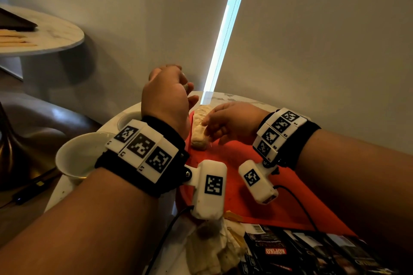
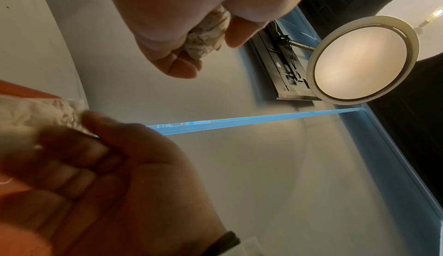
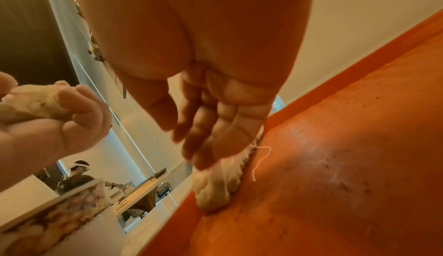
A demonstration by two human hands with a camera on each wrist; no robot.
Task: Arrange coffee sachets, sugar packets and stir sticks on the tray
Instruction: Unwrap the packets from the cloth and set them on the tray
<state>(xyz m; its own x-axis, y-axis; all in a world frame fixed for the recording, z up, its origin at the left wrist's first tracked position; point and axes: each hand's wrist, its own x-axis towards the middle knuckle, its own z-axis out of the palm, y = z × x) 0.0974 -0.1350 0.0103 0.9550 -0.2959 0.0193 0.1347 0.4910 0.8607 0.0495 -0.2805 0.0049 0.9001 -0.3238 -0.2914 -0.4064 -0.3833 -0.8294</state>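
Note:
A red tray [image 1: 245, 187] lies on the round marble table. A row of crumpled white sugar packets [image 1: 199, 129] runs along its left edge. My right hand [image 1: 206, 126] reaches down to this row, its straight fingertips [image 3: 199, 157] resting on the nearest packet [image 3: 218, 180] with the thumb held apart. Raised above the tray's far left corner, my left hand [image 1: 185, 87] grips another crumpled white packet [image 2: 206, 34] in curled fingers. Black coffee sachets [image 1: 290, 252] lie at the tray's near edge. Stir sticks [image 1: 15, 39] lie on a far table.
Two white cups [image 1: 78, 158] stand left of the tray, close under my left wrist. A heap of white packets [image 1: 212, 250] lies at the table's near edge beside the sachets. A wall and a lit window gap [image 1: 225, 29] stand behind the table. A printed box [image 3: 52, 214] shows by the cups.

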